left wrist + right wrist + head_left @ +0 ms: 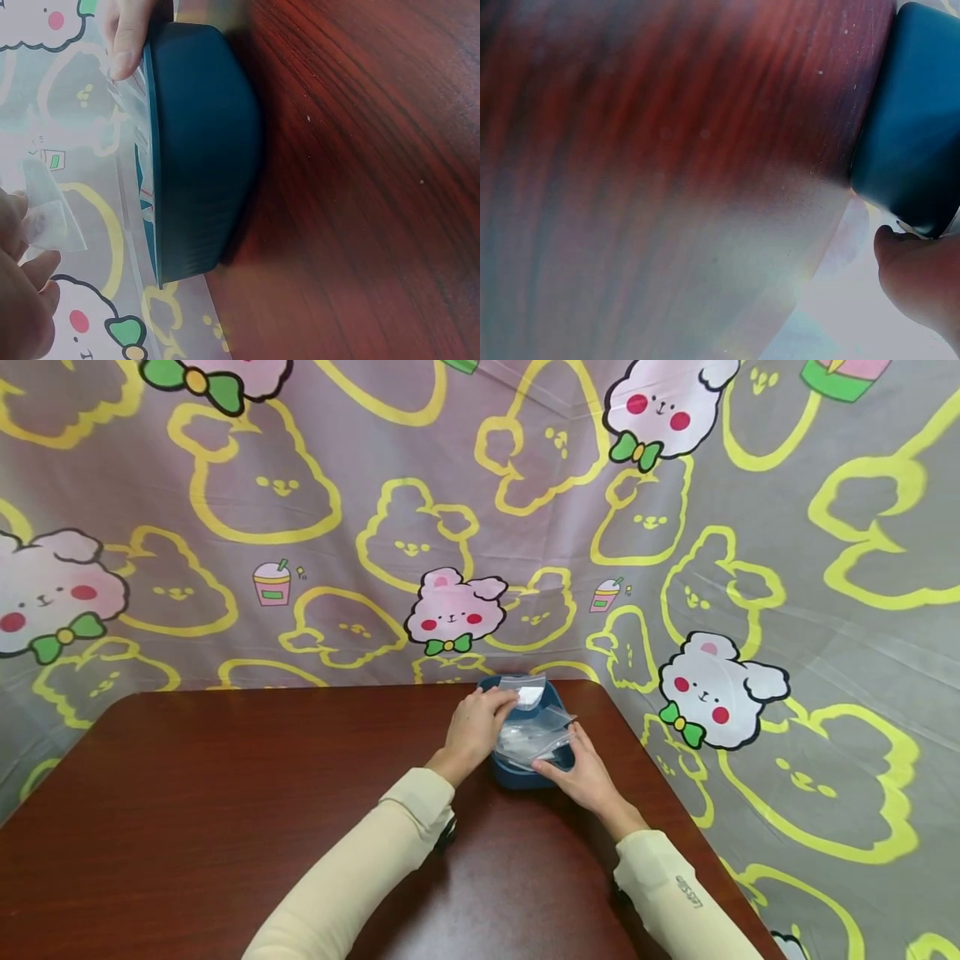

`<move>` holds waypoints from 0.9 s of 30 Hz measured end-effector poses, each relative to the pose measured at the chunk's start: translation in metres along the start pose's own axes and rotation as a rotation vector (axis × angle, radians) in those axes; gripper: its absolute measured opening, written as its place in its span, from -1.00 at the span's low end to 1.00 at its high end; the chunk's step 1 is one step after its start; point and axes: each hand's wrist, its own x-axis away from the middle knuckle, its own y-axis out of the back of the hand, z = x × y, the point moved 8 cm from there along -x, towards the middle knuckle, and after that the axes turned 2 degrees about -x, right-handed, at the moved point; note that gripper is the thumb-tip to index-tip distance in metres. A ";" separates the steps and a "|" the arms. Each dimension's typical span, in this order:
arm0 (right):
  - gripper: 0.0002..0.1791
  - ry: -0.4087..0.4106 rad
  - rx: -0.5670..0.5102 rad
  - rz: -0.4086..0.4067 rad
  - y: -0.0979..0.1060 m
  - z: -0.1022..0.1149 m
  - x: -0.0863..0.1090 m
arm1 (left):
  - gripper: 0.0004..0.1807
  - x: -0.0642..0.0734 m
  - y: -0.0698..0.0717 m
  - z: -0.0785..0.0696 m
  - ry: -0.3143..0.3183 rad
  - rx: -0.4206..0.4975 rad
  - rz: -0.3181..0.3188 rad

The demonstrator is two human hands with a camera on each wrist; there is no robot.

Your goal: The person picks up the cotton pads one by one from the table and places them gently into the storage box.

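Observation:
A blue plastic bin (pixel 525 779) stands on the table, with clear zip bags (pixel 528 739) heaped inside up to its rim. Above its far part, my left hand (pixel 476 722) pinches a small clear zip bag (pixel 530 692) with something white in it. The left wrist view shows that small bag (pixel 52 217) hanging from the fingertips, apart from the bin (pixel 199 150). My right hand (pixel 588 777) is at the near right rim, its thumb and fingers gripping a larger clear bag at the top of the heap. In the right wrist view only part of this hand (pixel 922 281) shows beside the bin (pixel 915 112).
The dark red-brown wooden table (pixel 225 793) extends left and toward me. Its right edge runs close beside the bin. A grey curtain (pixel 360 635) with yellow outlines and cartoon rabbits hangs behind the table and along its right side.

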 end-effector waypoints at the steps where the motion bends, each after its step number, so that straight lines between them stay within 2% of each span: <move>1: 0.26 -0.001 0.001 -0.001 0.000 0.000 0.000 | -0.75 0.000 0.000 0.000 0.001 -0.001 0.001; 16: 0.26 -0.023 0.000 0.011 -0.002 -0.002 0.000 | -0.74 0.003 -0.005 0.003 0.009 -0.038 0.008; 27: 0.26 -0.016 -0.003 0.004 -0.002 -0.002 -0.001 | -0.71 0.009 -0.008 0.017 0.066 -0.056 0.035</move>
